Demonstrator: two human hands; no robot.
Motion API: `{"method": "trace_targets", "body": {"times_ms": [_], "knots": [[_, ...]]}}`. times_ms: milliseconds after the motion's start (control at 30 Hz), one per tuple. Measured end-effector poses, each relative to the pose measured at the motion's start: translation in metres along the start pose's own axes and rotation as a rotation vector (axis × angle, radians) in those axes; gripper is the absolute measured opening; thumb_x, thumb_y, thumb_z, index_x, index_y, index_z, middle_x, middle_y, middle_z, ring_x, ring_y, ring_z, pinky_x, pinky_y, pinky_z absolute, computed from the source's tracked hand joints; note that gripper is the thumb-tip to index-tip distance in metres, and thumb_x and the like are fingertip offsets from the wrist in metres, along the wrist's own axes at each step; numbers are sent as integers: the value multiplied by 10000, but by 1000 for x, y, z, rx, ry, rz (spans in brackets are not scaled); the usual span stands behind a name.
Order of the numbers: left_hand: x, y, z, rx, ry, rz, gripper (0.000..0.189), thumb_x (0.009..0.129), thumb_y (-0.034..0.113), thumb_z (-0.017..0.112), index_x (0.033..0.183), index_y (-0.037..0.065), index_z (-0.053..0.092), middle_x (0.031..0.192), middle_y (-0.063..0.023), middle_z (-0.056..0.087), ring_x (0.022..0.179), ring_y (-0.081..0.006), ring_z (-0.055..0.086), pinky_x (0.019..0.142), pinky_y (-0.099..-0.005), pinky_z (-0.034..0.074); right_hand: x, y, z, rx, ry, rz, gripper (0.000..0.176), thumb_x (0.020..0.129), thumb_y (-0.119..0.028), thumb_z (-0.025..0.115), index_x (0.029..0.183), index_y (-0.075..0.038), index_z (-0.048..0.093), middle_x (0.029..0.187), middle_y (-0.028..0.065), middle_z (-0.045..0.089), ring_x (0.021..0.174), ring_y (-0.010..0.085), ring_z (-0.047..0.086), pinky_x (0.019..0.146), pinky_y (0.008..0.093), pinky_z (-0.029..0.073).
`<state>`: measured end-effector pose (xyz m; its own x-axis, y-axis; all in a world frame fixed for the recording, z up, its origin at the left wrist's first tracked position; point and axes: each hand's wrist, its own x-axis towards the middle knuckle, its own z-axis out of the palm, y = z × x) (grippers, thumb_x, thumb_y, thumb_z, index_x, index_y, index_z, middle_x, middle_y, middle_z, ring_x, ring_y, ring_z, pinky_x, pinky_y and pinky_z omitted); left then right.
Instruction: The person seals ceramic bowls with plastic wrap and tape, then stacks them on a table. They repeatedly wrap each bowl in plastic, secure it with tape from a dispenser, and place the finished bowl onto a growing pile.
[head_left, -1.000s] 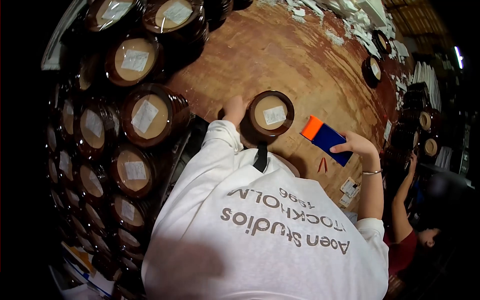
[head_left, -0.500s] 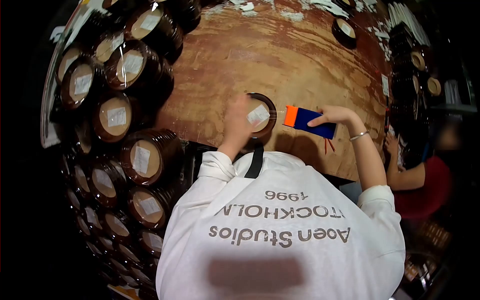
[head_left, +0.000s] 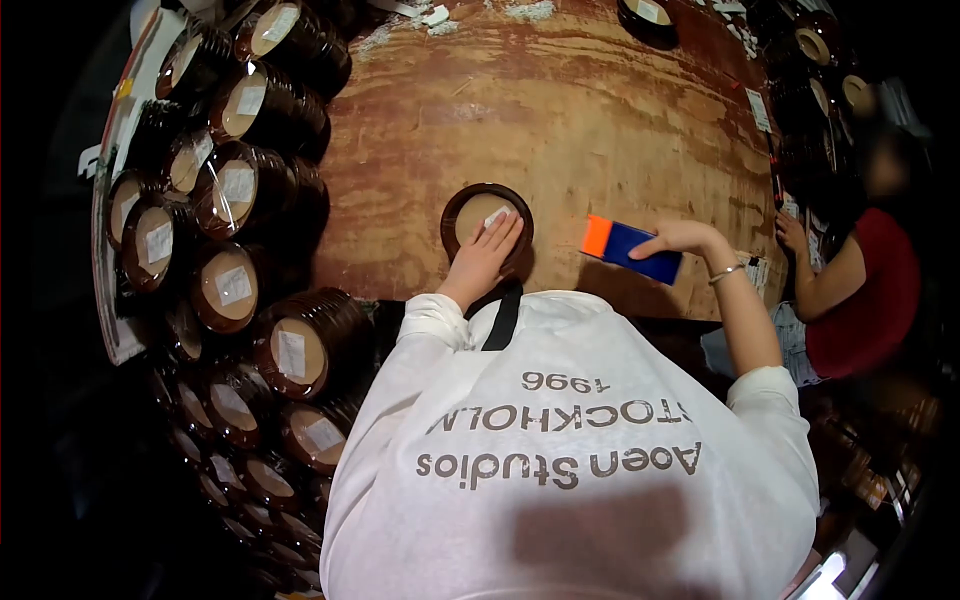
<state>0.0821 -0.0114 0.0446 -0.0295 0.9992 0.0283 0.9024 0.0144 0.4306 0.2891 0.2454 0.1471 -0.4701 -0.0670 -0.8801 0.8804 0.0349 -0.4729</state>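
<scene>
Brown dish point(head_left: 472, 207), and now my left hand point(head_left: 483, 257) lands open and flat across its label point(head_left: 496, 215), seemingly pressing it; my right hand point(head_left: 672, 241) stays curled round the blue-and-orange box point(head_left: 622, 242).

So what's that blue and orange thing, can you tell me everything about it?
The blue and orange thing is a flat, boxy shape with a long dark blue body and a short, bright orange end. It looks like plastic, but I can't be sure. The person's right hand grips the blue end, thumb across its face. It seems to be held just above the wooden table, slightly slanted, its orange end towards the round brown dish.
</scene>
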Motion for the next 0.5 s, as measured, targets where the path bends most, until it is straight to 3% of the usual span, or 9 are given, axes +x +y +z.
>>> {"method": "trace_targets", "body": {"times_ms": [133,200,300,333,400,433,467,500], "knots": [[2,0,-7,-33,-16,51,760,673,175,649,1311,79,246,1353,-91,270,1254,-236,250,1007,-390,221,2,24,4,-25,114,131,463,686,-371,670,917,25,602,760,96,614,638,172,595,591,263,473],[1,4,-11,1,-50,28,742,674,149,641,1304,72,257,1349,-106,271,1251,-241,253,1002,-404,224,20,13,16,-289,202,103,502,670,-402,674,922,27,607,776,105,623,672,178,590,618,266,463],[7,25,-23,30,-40,-24,753,649,114,640,1299,64,262,1349,-128,260,1252,-251,250,996,-417,228,42,-9,28,-282,207,186,543,656,-450,666,910,27,611,787,115,626,661,198,591,622,283,465],[9,33,-23,45,-34,59,638,693,110,574,1272,48,313,1329,-140,299,1242,-256,271,989,-433,234,53,-13,29,-279,211,182,543,656,-450,666,910,27,611,787,115,626,661,198,591,622,283,465],[18,36,11,223,110,259,481,760,137,473,1222,31,392,1307,-128,349,1231,-260,296,999,-440,212,83,-17,28,-223,138,291,491,630,-432,689,882,-16,622,853,118,623,679,214,590,637,338,470],[21,44,17,570,22,322,414,815,191,380,1189,27,450,1282,-106,395,1225,-251,311,1022,-450,168,94,-26,29,-497,227,220,485,638,-424,683,905,-24,622,900,135,620,727,237,599,671,342,473],[24,47,22,574,24,320,414,815,191,380,1189,27,450,1282,-106,395,1225,-251,311,1022,-450,168,104,-34,30,-500,229,217,485,638,-424,683,905,-24,622,900,135,620,727,237,599,671,342,473],[27,47,31,735,-200,360,416,806,213,394,1165,21,477,1260,-112,417,1217,-247,322,1035,-434,154,108,-47,34,-507,191,298,478,639,-414,682,930,-39,623,931,124,617,782,245,597,694,344,471]]}}
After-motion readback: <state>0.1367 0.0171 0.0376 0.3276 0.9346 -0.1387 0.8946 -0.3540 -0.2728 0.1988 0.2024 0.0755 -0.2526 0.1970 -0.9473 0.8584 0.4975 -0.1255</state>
